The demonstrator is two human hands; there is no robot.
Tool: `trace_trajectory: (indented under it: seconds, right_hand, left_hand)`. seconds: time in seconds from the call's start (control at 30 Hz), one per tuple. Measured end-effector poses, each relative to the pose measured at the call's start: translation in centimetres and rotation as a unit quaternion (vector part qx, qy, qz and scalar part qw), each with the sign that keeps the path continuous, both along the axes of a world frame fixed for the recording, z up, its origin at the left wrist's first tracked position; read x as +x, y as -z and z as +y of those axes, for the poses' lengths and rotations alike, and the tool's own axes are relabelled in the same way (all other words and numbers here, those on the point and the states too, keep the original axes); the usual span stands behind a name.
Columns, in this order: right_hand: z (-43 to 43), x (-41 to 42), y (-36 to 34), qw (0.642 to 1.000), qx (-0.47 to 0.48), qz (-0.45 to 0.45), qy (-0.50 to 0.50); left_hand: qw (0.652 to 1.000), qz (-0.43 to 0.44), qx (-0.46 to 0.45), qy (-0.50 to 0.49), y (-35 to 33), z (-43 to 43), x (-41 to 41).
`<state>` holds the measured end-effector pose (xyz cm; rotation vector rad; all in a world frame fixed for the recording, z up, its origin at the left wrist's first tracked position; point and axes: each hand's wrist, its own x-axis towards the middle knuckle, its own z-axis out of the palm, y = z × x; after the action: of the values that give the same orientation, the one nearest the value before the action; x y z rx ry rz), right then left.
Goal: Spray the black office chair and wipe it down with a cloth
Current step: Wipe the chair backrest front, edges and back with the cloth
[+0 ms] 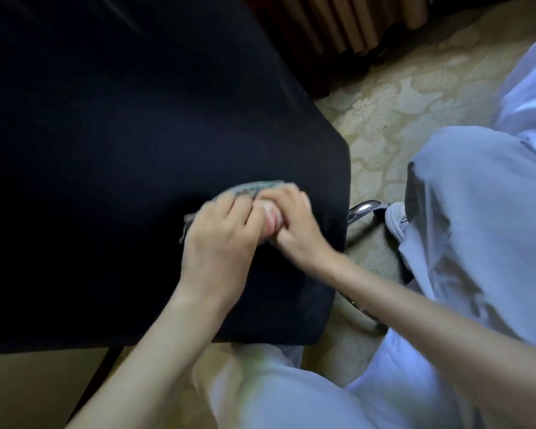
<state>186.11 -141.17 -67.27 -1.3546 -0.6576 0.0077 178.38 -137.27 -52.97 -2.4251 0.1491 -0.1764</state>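
Observation:
The black office chair [121,150] fills the left and middle of the view, its padded seat facing me. On the seat's right part lies a bunched cloth [254,188], grey-green with a pink patch, blurred by motion. My left hand [220,236] grips the cloth from the left with curled fingers. My right hand [294,221] grips it from the right, the two hands touching over the cloth. No spray bottle is in view.
A chrome chair leg [364,209] sticks out under the seat's right edge, next to my white shoe [395,222]. My legs in pale trousers [477,227] crouch at right and bottom. Patterned carpet [393,97] covers the floor; a dark ribbed wooden panel [338,23] stands behind.

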Motion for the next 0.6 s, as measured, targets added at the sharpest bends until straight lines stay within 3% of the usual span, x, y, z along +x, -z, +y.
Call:
trace_trajectory:
  seconds: [0.1,0.23,0.47,0.6]
  right_hand:
    - [0.3,5.8,-2.9,1.0,0.008,0.002,0.019]
    - [1.2,7.3,-3.3,0.994,0.037,0.098,-0.035]
    - [1.6,-1.6,1.9,0.994,0.019,0.108,0.018]
    - [1.3,-8.7,5.8,0.992,-0.027,0.125,-0.004]
  left_hand:
    - [0.999,-0.005,0.038,-0.016,-2.6,0.9,6.0]
    - [0.997,0.037,0.024,-0.064,-3.2,0.6,8.0]
    - [0.999,-0.011,-0.045,0.011,2.2,1.2,-0.1]
    - [0.997,0.029,-0.067,-0.026,6.2,0.9,-6.7]
